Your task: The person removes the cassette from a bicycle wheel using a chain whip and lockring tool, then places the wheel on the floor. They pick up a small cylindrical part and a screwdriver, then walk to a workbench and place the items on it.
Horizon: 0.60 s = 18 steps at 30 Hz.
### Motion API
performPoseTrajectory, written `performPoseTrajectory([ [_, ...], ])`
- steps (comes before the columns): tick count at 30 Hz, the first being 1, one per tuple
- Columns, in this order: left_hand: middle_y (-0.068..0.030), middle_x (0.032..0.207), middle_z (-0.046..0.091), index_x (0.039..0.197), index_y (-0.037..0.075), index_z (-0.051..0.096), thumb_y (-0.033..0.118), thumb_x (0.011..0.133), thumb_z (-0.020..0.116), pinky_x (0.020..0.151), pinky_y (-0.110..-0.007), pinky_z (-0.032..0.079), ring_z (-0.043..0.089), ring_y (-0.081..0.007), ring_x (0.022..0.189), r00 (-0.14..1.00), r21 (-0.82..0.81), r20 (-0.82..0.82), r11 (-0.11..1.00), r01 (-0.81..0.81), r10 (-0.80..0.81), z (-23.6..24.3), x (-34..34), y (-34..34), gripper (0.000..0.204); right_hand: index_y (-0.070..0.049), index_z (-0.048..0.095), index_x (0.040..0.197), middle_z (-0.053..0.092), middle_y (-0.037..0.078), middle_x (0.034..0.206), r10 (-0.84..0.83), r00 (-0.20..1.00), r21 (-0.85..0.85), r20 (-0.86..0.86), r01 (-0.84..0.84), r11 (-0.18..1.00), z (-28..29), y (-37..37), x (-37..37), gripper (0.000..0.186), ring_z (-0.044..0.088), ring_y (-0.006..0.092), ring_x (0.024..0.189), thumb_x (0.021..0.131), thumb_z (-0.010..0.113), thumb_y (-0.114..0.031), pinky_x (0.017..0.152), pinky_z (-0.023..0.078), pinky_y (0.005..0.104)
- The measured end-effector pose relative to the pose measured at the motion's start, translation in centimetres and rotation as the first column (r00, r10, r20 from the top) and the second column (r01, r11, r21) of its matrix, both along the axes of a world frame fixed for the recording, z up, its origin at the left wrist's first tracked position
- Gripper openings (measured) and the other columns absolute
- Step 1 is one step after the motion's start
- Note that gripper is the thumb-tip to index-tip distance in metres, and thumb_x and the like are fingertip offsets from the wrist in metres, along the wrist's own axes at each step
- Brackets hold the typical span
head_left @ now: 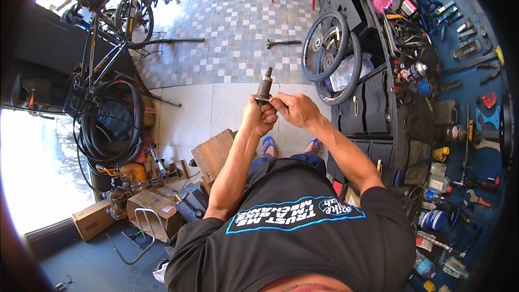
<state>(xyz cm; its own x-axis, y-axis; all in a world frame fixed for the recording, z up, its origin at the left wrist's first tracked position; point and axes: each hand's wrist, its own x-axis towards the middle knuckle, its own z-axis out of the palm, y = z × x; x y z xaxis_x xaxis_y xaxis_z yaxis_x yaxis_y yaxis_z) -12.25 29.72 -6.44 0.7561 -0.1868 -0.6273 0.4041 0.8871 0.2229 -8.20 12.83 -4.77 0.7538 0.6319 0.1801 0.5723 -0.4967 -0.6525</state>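
In front of my body I hold a dull brown-grey metal cylinder with a narrower stepped shaft [265, 87], which looks like a bicycle bottom bracket cartridge. Its thin end points away from me, nearly upright in the view. The fingers of my left hand [259, 114] are wrapped round its lower end and hide that part. From the right, my right hand [296, 109] has its fingers curled, with thumb and fingertips pinched at the flange-like rim of the cylinder. Whether the right fingers press on it or turn it cannot be made out.
A long-handled tool [284, 43] lies on the tiled floor ahead. Two bicycle wheels [324, 43] lean against dark drawers at right, beside a bench crowded with tools and bottles. At left are a bicycle frame [100, 38], hanging tyres [111, 124], a wooden box [212, 154] and cardboard boxes [154, 213].
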Motion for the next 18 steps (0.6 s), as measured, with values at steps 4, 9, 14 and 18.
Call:
performPoseTrajectory([
  [4,0.0063,0.054,0.027,0.090,0.008,0.053,0.036,0.106,0.030,0.035,-0.025,0.020,0.023,-0.0082,0.040,1.000,-0.031,0.026,1.000,0.004,-0.003,1.2,-0.1,0.2,0.040,-0.003,0.064,0.088,0.061,0.022,0.064,-0.186,0.972,0.069,-0.143,0.197,0.978,3.4,-0.8,1.0,0.044,0.065,0.0450,0.064,0.107,0.055,-0.042,0.056,0.049,0.0478],
  [9,0.0058,0.053,0.025,0.092,0.006,0.053,0.038,0.106,0.029,0.035,-0.025,0.020,0.022,-0.0089,0.040,1.000,0.021,-0.009,1.000,0.022,-0.021,0.9,0.0,-0.3,0.043,-0.006,0.066,0.092,0.063,0.024,0.065,-0.031,0.989,-0.015,-0.145,0.030,0.999,0.9,-0.4,0.5,0.054,0.066,0.0464,0.065,0.107,0.046,-0.054,0.058,0.051,0.0526],
  [14,0.0053,0.052,0.025,0.090,0.006,0.053,0.039,0.106,0.027,0.035,-0.026,0.019,0.021,-0.0090,0.040,0.999,0.021,-0.035,1.000,0.013,-0.012,0.4,-0.3,-0.4,0.045,-0.008,0.071,0.101,0.065,0.023,0.066,-0.060,0.990,-0.008,-0.127,0.060,0.998,1.3,-0.3,1.5,0.053,0.066,0.0467,0.067,0.106,0.048,-0.056,0.062,0.053,0.0529],
  [18,0.0055,0.052,0.025,0.090,0.006,0.053,0.040,0.106,0.026,0.035,-0.026,0.018,0.020,-0.0090,0.040,0.999,-0.007,-0.044,1.000,0.030,-0.030,0.1,-0.9,-0.5,0.045,-0.010,0.070,0.098,0.065,0.022,0.065,-0.142,0.978,-0.074,-0.150,0.132,0.988,0.9,-0.8,2.6,0.052,0.066,0.0460,0.065,0.106,0.047,-0.056,0.059,0.053,0.0529],
])
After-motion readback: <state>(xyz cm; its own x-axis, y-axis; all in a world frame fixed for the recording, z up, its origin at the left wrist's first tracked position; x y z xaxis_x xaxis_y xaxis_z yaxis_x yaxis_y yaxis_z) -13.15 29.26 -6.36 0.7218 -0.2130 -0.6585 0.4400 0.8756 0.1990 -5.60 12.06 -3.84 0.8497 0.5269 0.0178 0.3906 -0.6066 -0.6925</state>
